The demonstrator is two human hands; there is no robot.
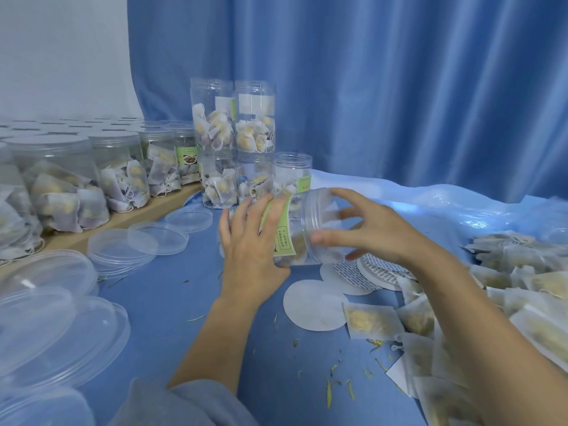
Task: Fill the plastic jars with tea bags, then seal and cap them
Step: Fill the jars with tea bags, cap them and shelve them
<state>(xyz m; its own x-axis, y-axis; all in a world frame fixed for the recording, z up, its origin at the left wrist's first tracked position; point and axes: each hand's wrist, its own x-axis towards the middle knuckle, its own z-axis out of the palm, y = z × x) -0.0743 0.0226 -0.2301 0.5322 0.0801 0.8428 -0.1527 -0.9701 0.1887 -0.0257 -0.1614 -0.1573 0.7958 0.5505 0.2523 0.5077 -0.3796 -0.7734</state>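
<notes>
Green-labelled jar (302, 232), writing unreadable

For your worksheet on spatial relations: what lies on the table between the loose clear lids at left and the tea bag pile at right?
In the head view: white round seal discs on blue cloth.

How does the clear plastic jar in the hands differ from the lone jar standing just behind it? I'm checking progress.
The held clear plastic jar with green label lies tilted sideways, its mouth toward the right hand, the left hand gripping its body. The standing clear jar is upright and untouched. Both are uncapped and hold tea bags.
</notes>
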